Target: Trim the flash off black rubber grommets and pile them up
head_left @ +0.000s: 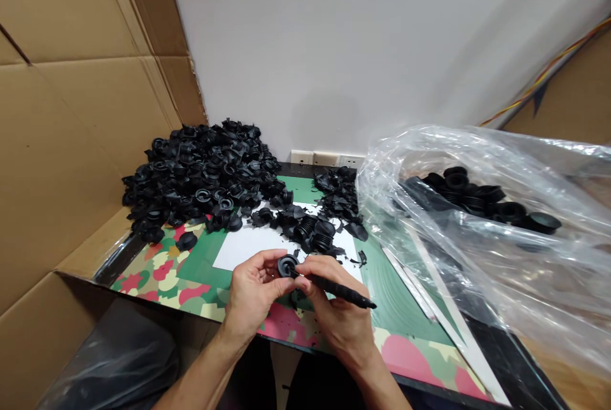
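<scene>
A round black rubber bellows part (286, 265) is pinched in the fingers of my left hand (252, 289), its ringed opening turned up toward me. My right hand (337, 302) grips a black pen-like tool (344, 292) whose back end points to the lower right. The tool's tip meets the rubber part and is hidden by it and by my fingers. Both hands are over the front of the table, close together. Behind them lies a white sheet (238, 244) with untrimmed black parts (315, 232) and scraps on it.
A large heap of black rubber parts (210, 168) rises at the back left beside a cardboard wall (62, 111). Black scraps (338, 197) are piled at back centre. On the right, a clear plastic bag (458, 257) holds several smooth black parts (510, 211). White strips (410, 282) lie near it.
</scene>
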The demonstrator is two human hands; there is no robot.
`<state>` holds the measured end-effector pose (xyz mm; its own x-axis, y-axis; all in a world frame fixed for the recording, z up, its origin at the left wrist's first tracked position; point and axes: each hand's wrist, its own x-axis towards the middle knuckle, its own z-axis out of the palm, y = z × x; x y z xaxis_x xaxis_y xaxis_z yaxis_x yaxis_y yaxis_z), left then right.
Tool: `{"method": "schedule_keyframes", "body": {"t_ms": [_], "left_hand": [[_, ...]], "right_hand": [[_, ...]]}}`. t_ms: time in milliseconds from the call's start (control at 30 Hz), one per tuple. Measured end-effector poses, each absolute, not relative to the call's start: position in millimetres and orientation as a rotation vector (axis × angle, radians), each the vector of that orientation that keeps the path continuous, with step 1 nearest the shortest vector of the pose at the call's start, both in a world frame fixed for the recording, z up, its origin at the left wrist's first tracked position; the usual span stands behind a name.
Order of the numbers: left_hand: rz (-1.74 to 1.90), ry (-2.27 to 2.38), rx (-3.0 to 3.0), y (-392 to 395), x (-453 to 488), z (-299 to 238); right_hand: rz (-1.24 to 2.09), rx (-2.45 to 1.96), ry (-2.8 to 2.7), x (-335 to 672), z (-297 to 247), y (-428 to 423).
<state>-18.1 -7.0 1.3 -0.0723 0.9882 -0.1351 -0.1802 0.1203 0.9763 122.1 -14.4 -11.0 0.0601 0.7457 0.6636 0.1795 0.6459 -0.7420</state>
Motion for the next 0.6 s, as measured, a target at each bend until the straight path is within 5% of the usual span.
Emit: {"method": "schedule_keyframes", "body": {"t_ms": [600], "left_hand": [[1.249,1.241,1.009,-9,-10,10]], "right_hand": [[0.345,-0.891,-1.284,108,-22,-15]]}}
